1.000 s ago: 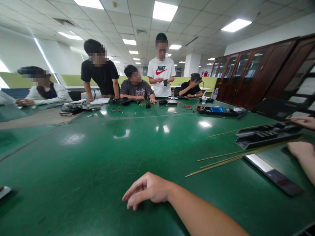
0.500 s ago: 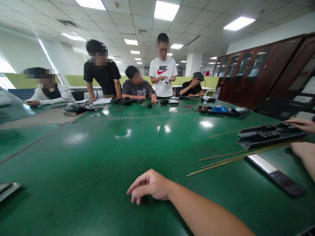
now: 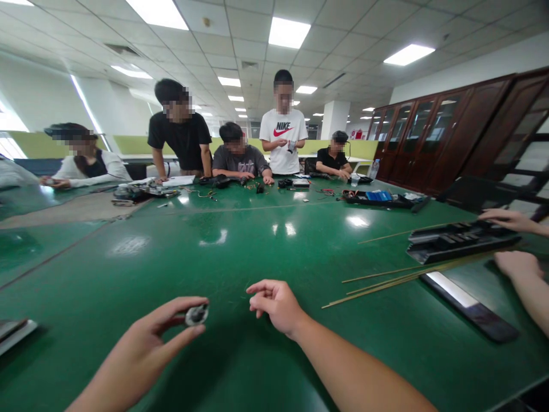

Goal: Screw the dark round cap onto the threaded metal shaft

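Note:
Between the thumb and fingers of my left hand (image 3: 143, 346) is a small round part (image 3: 197, 315), pale at the rim and dark in the middle; its exact kind is too small to tell. The hand is above the green table (image 3: 180, 260). To the right of it, my right hand (image 3: 277, 306) hovers with nothing in it. Its index finger points left towards the round part and the other fingers are loosely bent, apart from the thumb. A gap separates the two hands.
Thin brass-coloured rods (image 3: 381, 284), a black channel-shaped tray (image 3: 463, 240) and a dark flat bar with a white section (image 3: 469, 306) lie at the right. A co-worker's hands (image 3: 518, 264) are beside them. Electronics clutter (image 3: 143, 191) and several people are across the table.
My left hand has come into view from the lower left, holding the small round part. My right hand has shifted slightly right and up, its index finger now stretched out more.

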The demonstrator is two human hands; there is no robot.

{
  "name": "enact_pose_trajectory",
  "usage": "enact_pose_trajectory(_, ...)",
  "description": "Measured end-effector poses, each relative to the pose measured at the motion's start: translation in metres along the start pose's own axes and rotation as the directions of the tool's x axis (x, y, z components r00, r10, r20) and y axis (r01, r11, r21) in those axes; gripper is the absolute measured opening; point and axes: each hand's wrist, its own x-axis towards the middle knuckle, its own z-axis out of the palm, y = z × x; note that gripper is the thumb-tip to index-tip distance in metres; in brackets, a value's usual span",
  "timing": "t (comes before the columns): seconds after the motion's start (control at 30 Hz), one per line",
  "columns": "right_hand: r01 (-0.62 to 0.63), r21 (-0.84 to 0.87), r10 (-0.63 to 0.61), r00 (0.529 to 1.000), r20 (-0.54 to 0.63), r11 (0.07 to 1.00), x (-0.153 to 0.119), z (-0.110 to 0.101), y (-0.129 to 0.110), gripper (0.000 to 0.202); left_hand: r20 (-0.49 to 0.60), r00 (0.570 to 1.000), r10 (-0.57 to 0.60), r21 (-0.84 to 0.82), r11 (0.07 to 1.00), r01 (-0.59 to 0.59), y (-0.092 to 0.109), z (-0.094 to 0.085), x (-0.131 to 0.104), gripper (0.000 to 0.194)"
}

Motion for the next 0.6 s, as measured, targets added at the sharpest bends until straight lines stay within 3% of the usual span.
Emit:
enact_pose_trajectory(0.1,0.017,-0.022,-0.016,1.000,0.023,1.000,-0.001,0.002,0.002,0.038,0.141,0.984,0.111,0.001,0.994,-0.112,0.007,0.034,0.029,0.036)
enact_pose_trajectory(0.23,0.034,-0.057,-0.032,0.999,0.035,0.998,-0.002,0.004,0.002,0.052,0.053,0.988,0.143,0.013,0.989,-0.144,-0.009,0.065,0.037,0.037)
enact_pose_trajectory(0.3,0.027,-0.129,-0.021,0.999,0.049,0.991,-0.003,0.005,0.001,0.055,0.018,0.994,0.107,0.025,0.994,-0.107,-0.025,0.071,0.033,0.044)
enact_pose_trajectory(0.4,0.005,-0.233,0.003,0.999,0.032,0.973,-0.004,0.007,0.000,0.053,0.056,0.992,0.112,0.032,0.993,-0.114,-0.042,0.072,0.029,0.041)
enact_pose_trajectory(0.6,0.013,-0.386,0.001,0.999,0.038,0.922,-0.002,0.011,0.005,0.046,0.080,0.980,0.181,-0.056,0.983,-0.176,-0.041,0.069,0.035,0.021)
